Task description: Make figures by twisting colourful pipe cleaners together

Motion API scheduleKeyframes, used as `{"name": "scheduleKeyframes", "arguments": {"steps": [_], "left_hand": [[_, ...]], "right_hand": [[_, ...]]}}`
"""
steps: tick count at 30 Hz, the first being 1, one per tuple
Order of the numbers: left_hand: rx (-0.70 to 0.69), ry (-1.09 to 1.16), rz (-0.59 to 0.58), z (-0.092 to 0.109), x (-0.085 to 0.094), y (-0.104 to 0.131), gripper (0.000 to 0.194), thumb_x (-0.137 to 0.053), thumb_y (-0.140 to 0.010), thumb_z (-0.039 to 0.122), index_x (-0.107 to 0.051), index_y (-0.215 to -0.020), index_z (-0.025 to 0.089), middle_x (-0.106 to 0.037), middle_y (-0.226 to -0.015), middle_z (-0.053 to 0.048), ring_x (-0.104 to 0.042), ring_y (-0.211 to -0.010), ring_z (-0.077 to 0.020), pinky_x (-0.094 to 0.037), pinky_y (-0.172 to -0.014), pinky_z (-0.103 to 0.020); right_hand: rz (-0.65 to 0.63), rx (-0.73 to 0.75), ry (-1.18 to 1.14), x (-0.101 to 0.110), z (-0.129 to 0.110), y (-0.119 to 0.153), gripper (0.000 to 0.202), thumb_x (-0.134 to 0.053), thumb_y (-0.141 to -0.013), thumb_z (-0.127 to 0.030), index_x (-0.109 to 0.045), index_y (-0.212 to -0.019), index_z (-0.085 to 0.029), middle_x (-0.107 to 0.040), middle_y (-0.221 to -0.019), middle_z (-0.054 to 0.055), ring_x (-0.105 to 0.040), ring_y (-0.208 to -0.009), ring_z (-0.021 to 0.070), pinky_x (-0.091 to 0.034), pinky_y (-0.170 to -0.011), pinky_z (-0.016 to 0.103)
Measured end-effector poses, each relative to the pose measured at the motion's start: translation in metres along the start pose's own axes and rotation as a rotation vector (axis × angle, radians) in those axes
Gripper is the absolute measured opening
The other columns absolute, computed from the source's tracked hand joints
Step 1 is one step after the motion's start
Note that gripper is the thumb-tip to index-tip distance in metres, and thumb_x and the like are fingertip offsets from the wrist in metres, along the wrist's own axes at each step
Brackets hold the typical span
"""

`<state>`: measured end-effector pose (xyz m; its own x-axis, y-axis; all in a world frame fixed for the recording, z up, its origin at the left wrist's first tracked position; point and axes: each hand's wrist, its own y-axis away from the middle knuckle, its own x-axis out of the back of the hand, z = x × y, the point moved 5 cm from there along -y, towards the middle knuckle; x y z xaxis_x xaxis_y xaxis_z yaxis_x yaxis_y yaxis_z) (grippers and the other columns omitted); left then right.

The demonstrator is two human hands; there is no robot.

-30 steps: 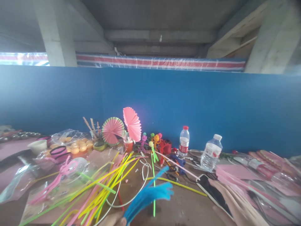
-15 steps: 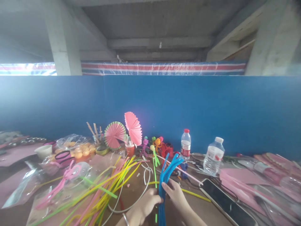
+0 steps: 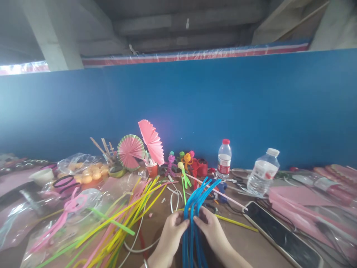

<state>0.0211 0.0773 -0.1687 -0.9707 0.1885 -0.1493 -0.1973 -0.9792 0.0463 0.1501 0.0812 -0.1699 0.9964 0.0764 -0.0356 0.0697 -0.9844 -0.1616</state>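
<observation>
A bundle of long blue pipe cleaners (image 3: 192, 227) stands upright between my hands, its upper ends curving over to the right. My left hand (image 3: 174, 229) pinches the bundle's left side between thumb and fingers. On the other side my right hand (image 3: 209, 225) grips it the same way, thumb in front. Several small coloured pipe-cleaner figures, including a light green one (image 3: 182, 173), stand just beyond the bundle. Loose yellow, green and pink pipe cleaners (image 3: 119, 227) lie in a pile left of my left hand.
A phone (image 3: 281, 234) lies to the right, near two water bottles (image 3: 224, 160). Pink pleated fans (image 3: 152, 141) rise from a red cup (image 3: 152, 170). Orange balls (image 3: 90, 173) sit in plastic at the left. A blue partition (image 3: 178, 104) closes off the back.
The blue bundle has spread wider, with its tips bending more to the right. My hands have moved apart to its two sides. The camera view has tipped downward.
</observation>
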Motion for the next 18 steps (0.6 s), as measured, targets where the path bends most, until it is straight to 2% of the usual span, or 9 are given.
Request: {"name": "scheduleKeyframes", "arguments": {"steps": [5, 10, 12, 15, 18], "left_hand": [[0.135, 0.038, -0.011, -0.006, -0.001, 0.002, 0.038, -0.054, -0.074, 0.038, -0.055, -0.103, 0.014, -0.066, -0.085, -0.008, -0.061, -0.074, -0.0229, -0.048, -0.06, -0.031], [-0.016, -0.085, -0.009, 0.0, -0.002, 0.002, 0.038, -0.068, -0.062, 0.022, -0.058, -0.098, 0.014, -0.065, -0.096, -0.009, -0.057, -0.092, -0.025, -0.043, -0.081, -0.031], [-0.023, -0.093, -0.006, -0.002, -0.002, 0.001, 0.036, -0.067, -0.061, 0.019, -0.059, -0.096, 0.014, -0.065, -0.095, -0.009, -0.058, -0.092, -0.025, -0.043, -0.082, -0.032], [0.026, -0.055, 0.012, -0.008, -0.001, 0.0, 0.033, -0.066, -0.063, 0.022, -0.058, -0.094, 0.013, -0.067, -0.085, -0.008, -0.061, -0.078, -0.0232, -0.047, -0.07, -0.032], [0.087, 0.019, 0.03, -0.014, 0.0, 0.0, 0.034, -0.065, -0.064, 0.025, -0.055, -0.095, 0.014, -0.066, -0.077, -0.006, -0.062, -0.064, -0.0203, -0.049, -0.059, -0.031]], "right_hand": [[-0.061, -0.027, -0.037, 0.0, 0.003, -0.001, 0.034, -0.064, -0.067, -0.036, -0.06, -0.094, -0.016, -0.066, -0.087, 0.007, -0.06, -0.08, 0.024, -0.046, -0.073, 0.033], [-0.017, -0.1, 0.062, 0.002, 0.011, -0.001, 0.024, -0.062, -0.068, -0.034, -0.062, -0.083, -0.015, -0.065, -0.074, 0.005, -0.059, -0.063, 0.0188, -0.043, -0.051, 0.024], [-0.028, -0.112, 0.054, 0.001, 0.012, 0.0, 0.02, -0.061, -0.068, -0.031, -0.063, -0.081, -0.016, -0.063, -0.067, 0.003, -0.056, -0.057, 0.0163, -0.041, -0.048, 0.022], [-0.023, -0.101, 0.018, -0.001, 0.01, 0.001, 0.016, -0.061, -0.069, -0.029, -0.062, -0.078, -0.016, -0.061, -0.061, 0.0, -0.054, -0.051, 0.0142, -0.04, -0.048, 0.022], [-0.024, -0.098, -0.049, -0.002, 0.01, 0.001, 0.018, -0.06, -0.07, -0.031, -0.059, -0.08, -0.016, -0.064, -0.066, 0.002, -0.057, -0.053, 0.0154, -0.042, -0.049, 0.024]]}}
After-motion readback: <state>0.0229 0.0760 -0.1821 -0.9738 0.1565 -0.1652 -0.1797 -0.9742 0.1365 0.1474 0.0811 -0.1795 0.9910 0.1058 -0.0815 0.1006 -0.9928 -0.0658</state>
